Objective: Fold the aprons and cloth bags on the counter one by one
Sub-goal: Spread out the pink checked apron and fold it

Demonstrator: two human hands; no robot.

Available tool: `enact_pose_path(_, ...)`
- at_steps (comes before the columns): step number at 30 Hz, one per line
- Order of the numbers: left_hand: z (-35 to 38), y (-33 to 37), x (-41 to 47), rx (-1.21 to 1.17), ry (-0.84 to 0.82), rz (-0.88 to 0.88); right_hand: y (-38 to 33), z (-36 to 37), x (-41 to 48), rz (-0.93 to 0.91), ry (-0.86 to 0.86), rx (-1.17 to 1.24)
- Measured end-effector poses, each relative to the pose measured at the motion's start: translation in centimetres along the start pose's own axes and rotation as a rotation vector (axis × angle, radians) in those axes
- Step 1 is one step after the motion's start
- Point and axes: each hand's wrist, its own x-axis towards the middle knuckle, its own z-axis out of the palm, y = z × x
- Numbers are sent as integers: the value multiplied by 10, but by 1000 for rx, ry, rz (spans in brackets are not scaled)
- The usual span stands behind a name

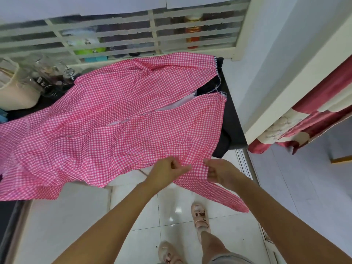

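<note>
Spreading over most of a dark counter (231,119), a pink checked apron (114,115) lies opened out and creased. Its far side reaches toward a slatted white window grille (133,33), and its left part spills past the counter's near edge. Navy trim (217,80) edges an opening on the apron's right side, where dark fabric shows through.

Both bare arms reach forward to the apron's near hem. The left hand (167,172) pinches the hem with thumb against curled fingers. The right hand (219,171), just beside it, grips the same edge, its fingers folded round the cloth. From under the right hand a narrow checked strip (215,195) of the apron hangs down and to the right, off the counter and above the floor.

At the counter's far left stands a cream bag (17,92), possibly cloth, though the wide-angle blur makes its material hard to judge. Clear glassware (47,77) is crowded just beside it.

A red and cream curtain (314,115) hangs on the right, beyond a white door frame (285,82). Glossy white floor tiles (171,216) show below, along with the person's feet in pale sandals (202,218).
</note>
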Motion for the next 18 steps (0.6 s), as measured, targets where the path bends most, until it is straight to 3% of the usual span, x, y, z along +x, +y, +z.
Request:
enact_pose_path(4,44,1,-42,-106,-155,88,-18,20,-20,-34,-61,107)
enact_pose_path(9,51,3,-46,-26,68,142,-25,42,-41,-104,-217,21)
enact_pose_path(13,32,4,-39,5,-12,77,-23,42,-52,-240,-209,32)
enact_pose_path(18,-10,31,-25,-377,-110,-70,19,30,-59,-171,-133,-383)
